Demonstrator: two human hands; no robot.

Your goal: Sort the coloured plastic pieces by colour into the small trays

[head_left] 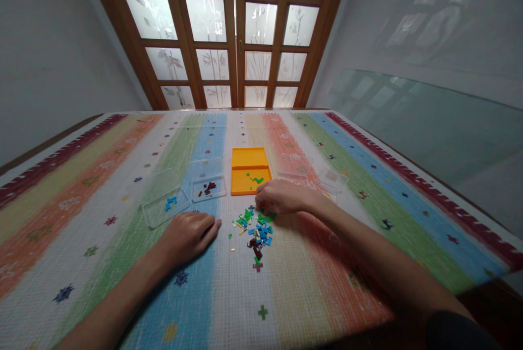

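Note:
A loose pile of small toy bricks (261,230) in blue, green, brown and pale yellow lies on the striped tablecloth. My right hand (281,196) reaches over the pile's far right edge, fingers bent down and drawn together beside some green bricks. What its fingertips hold, if anything, is hidden. My left hand (190,231) rests on the cloth left of the pile, fingers loosely extended and holding nothing visible. Just beyond the right hand is an open orange box (250,158) with a few green bricks in its near half.
A clear box (152,220) holding blue bricks (170,203) stands at left, beside another clear box (224,191) with brown bricks (210,187). More clear boxes (333,176) lie beyond my right forearm. The tablecloth (139,137) runs back toward glazed wooden doors (232,66).

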